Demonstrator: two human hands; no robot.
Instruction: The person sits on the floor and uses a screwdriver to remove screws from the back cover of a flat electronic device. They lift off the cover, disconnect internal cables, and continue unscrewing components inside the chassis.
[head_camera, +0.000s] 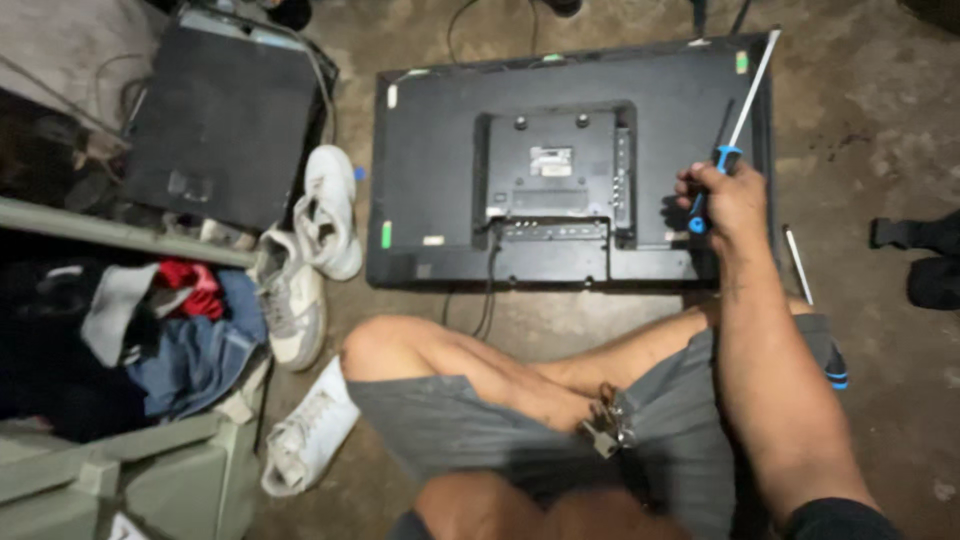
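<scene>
Sitting cross-legged at six o'clock, the person clenches the right hand (728, 195) around a blue-handled screwdriver (738, 125), shaft slanting toward one o'clock over the face-down television (440, 150). Slipping could gouge its back cover; left hand unseen, grip unknowable
</scene>
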